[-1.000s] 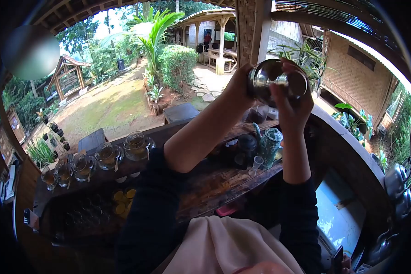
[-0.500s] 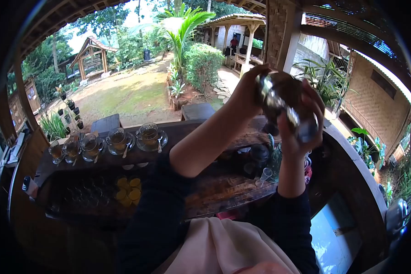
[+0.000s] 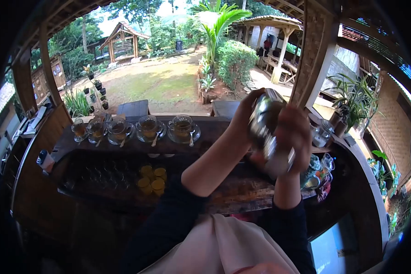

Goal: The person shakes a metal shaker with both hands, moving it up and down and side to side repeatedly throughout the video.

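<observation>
Gripping a metal shaker from both sides, the person holds it raised in the air above the wooden counter, where it shows tilted and blurred. The left hand is wrapped closed around its upper end. The right hand is curled shut over its lower end, fingers across the front. Beyond the hands, five glass cups of tea stand in a row on saucers along the far ledge. Yellow-topped jars sit lower left, and a small glass jug stands to the right.
</observation>
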A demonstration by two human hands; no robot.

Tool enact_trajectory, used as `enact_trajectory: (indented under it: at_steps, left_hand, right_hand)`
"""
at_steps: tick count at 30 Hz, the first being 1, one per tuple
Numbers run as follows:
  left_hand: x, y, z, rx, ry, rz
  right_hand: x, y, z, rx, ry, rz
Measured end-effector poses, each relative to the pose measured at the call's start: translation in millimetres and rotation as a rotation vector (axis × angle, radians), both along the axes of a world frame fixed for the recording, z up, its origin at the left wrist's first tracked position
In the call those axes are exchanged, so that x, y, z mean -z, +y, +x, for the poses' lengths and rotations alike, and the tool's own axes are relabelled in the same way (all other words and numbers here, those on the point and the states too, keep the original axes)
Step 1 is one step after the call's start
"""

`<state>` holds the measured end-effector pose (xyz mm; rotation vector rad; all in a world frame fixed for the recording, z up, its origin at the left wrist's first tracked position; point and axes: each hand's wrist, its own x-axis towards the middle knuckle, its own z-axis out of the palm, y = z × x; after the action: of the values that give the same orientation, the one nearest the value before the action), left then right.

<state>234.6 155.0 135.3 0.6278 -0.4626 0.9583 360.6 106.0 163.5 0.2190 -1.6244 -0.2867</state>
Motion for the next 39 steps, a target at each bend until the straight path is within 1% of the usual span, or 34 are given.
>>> enact_trajectory:
  at_steps: [1,2,4,5,6,7,8,9,10,11,12,14,15,16,18,19,20,21,22,23,24,26,28,29,30,31,32,33,34,35,36,37,38,39]
  left_hand:
    - [-1,-16,-4,-0.112,0.088,-0.048]
    - [-8,-54,-7,0.014,0.015,-0.054]
    - [10,-77,-2,-0.414,-0.053,0.235]
    - [7,-82,1,-0.625,-0.198,0.385]
    - [17,-70,-15,-0.635,-0.189,0.381]
    - [34,-46,-41,-0.589,-0.035,0.155]
    - [43,-34,-63,-0.538,0.111,-0.074]
    - [43,-38,-77,-0.400,0.162,-0.104]
    - [48,-43,-78,-0.413,-0.012,-0.216]
    - [49,-49,-77,-0.551,-0.014,-0.347]
    - [47,-54,-78,-0.689,-0.017,-0.467]
    - [52,-74,-92,-0.194,-0.121,-0.169]
    - [51,-80,-97,-0.167,0.025,-0.166]
    - [45,-92,-97,-0.060,-0.078,-0.160]
    - [51,-110,-86,-0.473,-0.203,0.253]
    - [49,-104,-99,-0.483,-0.182,0.463]
    - [56,-119,-109,-0.542,-0.082,0.147]
    - [57,-120,-125,-0.386,-0.087,-0.019]
    - [59,-114,-142,-0.229,-0.097,-0.184]
    - [70,-105,-154,-0.540,0.135,-0.293]
    - [107,-86,-167,-0.719,-0.044,-0.331]
    - [101,-98,-157,-0.910,-0.085,-0.433]
    - [88,-123,-161,0.004,-0.332,-0.170]
    - [62,-149,-160,-0.294,-0.082,-0.420]
    - [51,-157,-155,-0.421,-0.026,-0.277]
    - [42,-172,-137,-0.689,-0.121,-0.077]
    - [38,-184,-124,-0.953,-0.211,0.135]
    - [38,-180,-133,-0.988,-0.178,0.214]
    - [40,-176,-149,-1.004,-0.176,0.208]
    - [45,-171,-170,-0.798,-0.143,0.073]
    - [59,-167,-193,-0.590,-0.115,-0.062]
    - [85,-162,-212,-0.380,-0.091,-0.196]
    - [149,-136,-240,-1.179,0.038,-0.492]
    - [147,-143,-231,-1.290,0.039,-0.508]
  right_hand:
    - [5,-37,4,0.124,-0.151,0.021]
    - [23,-46,-2,0.134,-0.134,0.290]
    - [37,-35,-16,0.054,-0.099,0.330]
    - [44,-30,-24,-0.020,-0.067,0.373]
    - [50,-27,-32,-0.095,-0.033,0.409]
    - [56,-29,-37,-0.171,-0.001,0.442]
    - [60,-30,-38,-0.078,-0.066,-0.043]
    - [45,-6,-59,-0.179,-0.091,-0.061]
    - [51,10,-87,-0.286,0.045,-0.294]
    - [49,9,-93,-0.243,0.025,-0.654]
    - [44,1,-96,-0.260,0.022,-0.647]
    - [35,-33,-91,-0.266,-0.076,-0.302]
    - [33,-55,-82,-0.215,-0.156,-0.102]
    - [35,-71,-75,-0.164,-0.238,0.096]
    - [55,-78,-90,-0.288,-0.108,0.509]
    - [62,-72,-99,-0.296,-0.105,0.505]
    - [68,-65,-109,-0.380,-0.080,0.363]
    - [69,-61,-118,-0.462,-0.055,0.219]
    - [62,-50,-114,-0.341,-0.305,-0.001]
    - [65,-29,-143,-0.350,-0.256,-0.071]
    - [65,-31,-167,-0.439,-0.178,-0.441]
    - [62,-36,-174,-0.439,-0.176,-0.774]
    - [54,-60,-157,-0.429,-0.261,-0.308]
    - [52,-80,-145,-0.436,-0.253,-0.091]
    - [52,-95,-141,-0.441,-0.245,0.122]
    - [65,-95,-155,-0.457,-0.248,0.116]
    - [86,-90,-176,-0.549,-0.005,0.404]
    - [97,-89,-189,-0.628,0.251,0.686]
    - [90,-91,-189,-0.694,0.180,0.435]
    - [79,-90,-188,-0.752,0.105,0.181]
    - [73,-68,-181,-0.606,-0.265,0.057]
    - [76,-50,-208,-0.644,-0.348,-0.088]
    - [79,-54,-216,-0.661,-0.348,-0.096]
    - [80,-60,-224,-0.688,-0.343,-0.476]
